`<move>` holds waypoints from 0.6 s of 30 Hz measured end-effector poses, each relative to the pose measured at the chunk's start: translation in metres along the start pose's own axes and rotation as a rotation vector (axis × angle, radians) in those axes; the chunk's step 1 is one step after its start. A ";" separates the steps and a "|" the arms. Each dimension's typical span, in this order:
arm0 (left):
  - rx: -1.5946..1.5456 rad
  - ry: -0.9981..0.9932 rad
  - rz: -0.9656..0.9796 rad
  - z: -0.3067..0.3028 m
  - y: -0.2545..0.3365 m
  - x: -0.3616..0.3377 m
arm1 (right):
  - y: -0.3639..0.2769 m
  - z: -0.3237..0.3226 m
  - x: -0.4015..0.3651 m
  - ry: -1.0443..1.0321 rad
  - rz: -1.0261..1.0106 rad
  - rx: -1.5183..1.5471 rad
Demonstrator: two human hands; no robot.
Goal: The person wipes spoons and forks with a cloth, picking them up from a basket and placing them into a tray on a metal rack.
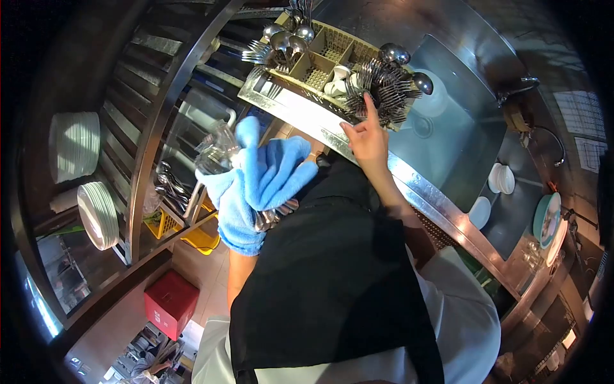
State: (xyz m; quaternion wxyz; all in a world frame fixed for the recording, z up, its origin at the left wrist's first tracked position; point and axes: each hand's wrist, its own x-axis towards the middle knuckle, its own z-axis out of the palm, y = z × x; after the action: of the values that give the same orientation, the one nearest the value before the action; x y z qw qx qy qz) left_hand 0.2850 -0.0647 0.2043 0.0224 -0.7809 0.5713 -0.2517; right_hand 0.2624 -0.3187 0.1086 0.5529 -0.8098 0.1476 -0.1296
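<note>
A blue towel is bunched over my left hand, which it hides; only the left forearm shows below. Shiny cutlery sticks out at the towel's upper left, and more metal handles peek out at its lower edge. My right hand is at the front edge of a beige compartment basket, index finger stretched toward a pile of forks, the thumb apart. No object shows in its grasp. Spoons and forks fill the basket's left end. White spoons lie in a middle compartment.
Right of the basket is a sink holding water, with a tap behind. A slatted metal rack stands left, near stacked white plates. Cutlery bins sit under it. A red box is on the floor.
</note>
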 end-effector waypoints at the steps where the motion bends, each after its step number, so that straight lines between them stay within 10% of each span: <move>1: -0.006 -0.081 0.016 -0.035 -0.002 0.033 | -0.008 0.005 0.010 0.016 0.049 -0.101; 6: 0.233 -0.259 0.160 -0.038 -0.002 0.037 | -0.011 0.015 0.047 0.105 0.037 -0.616; 18: 0.792 -0.495 0.110 -0.027 0.021 0.046 | -0.027 -0.018 0.022 0.181 -0.072 -0.455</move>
State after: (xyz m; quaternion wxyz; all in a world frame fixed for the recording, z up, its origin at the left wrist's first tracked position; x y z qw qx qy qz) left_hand 0.2653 -0.1063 0.2380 0.4674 -0.7174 0.4494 -0.2549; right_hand 0.2788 -0.3338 0.1411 0.3359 -0.9032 0.1931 -0.1847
